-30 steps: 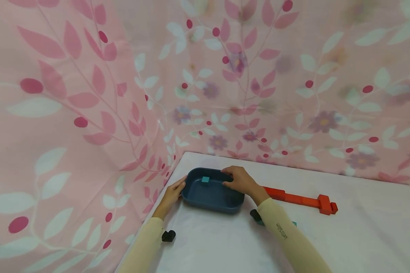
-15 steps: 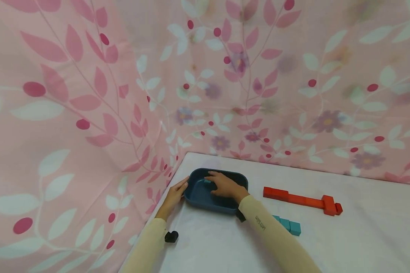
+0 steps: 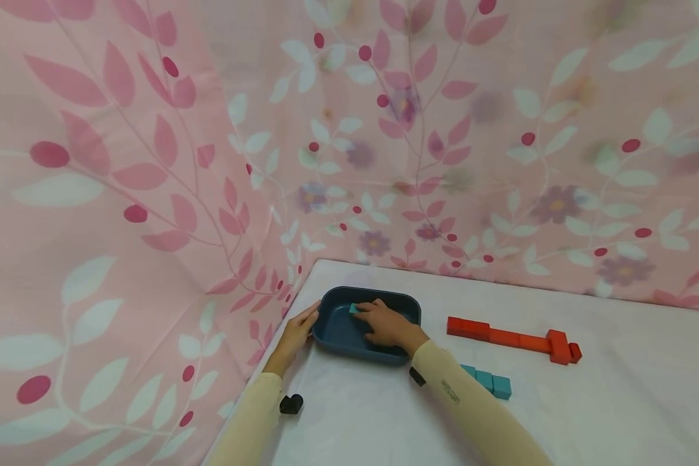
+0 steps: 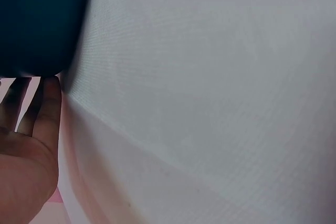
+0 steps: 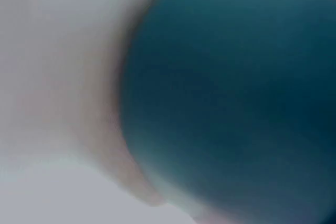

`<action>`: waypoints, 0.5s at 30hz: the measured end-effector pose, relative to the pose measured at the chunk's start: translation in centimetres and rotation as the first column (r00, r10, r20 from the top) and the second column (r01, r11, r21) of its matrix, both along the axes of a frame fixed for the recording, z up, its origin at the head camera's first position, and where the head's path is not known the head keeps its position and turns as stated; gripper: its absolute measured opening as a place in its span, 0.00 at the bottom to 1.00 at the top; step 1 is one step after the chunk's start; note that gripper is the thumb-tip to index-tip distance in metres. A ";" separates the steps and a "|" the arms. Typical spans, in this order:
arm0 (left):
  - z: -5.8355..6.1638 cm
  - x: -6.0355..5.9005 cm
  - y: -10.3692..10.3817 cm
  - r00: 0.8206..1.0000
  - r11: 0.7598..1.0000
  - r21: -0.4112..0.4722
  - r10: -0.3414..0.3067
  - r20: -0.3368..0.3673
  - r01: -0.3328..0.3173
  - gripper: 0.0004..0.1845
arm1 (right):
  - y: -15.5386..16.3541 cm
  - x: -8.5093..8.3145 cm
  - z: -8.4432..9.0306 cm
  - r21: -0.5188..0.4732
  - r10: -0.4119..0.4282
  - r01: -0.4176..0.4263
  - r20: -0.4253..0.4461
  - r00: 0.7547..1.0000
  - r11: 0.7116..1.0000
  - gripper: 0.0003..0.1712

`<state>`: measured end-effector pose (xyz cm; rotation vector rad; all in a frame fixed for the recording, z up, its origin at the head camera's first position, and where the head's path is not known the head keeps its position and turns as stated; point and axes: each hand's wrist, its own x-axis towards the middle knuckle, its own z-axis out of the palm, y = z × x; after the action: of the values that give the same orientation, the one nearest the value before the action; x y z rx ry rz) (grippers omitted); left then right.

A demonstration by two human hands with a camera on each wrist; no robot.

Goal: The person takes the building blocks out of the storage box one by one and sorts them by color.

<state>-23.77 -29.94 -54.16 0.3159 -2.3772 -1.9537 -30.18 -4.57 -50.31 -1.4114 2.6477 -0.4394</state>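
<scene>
fingers of the right hand (image 3: 384, 323) now touch the teal cube (image 3: 354, 309) inside the blue tray (image 3: 332, 336), grip unclear.

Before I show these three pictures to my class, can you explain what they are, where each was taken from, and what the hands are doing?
No machine here: a person wears three cameras, one on the head and one on each wrist.

The head view looks down at a white table walled by pink floral cloth. The left hand rests with straight fingers against the left end of a dark blue tray. The right hand reaches inside the tray, its fingers at a small teal block; whether it grips the block, I cannot tell.

To the right lie a row of red blocks and a short row of teal blocks.

The left wrist view shows that hand's fingers touching the tray's dark edge. The right wrist view is just a blur of blue tray.
</scene>
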 end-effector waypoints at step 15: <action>0.1 0.0 -0.2 1.000 1.000 0.013 -0.022 0.017 0.022 0.24 | 0.0 0.7 -1.2 -0.055 -0.029 0.028 -0.021 0.999 0.998 0.35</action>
<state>-23.77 -30.10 -54.05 0.3098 -2.3895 -1.9843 -29.50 -4.61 -51.47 -1.4029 2.6955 -0.5061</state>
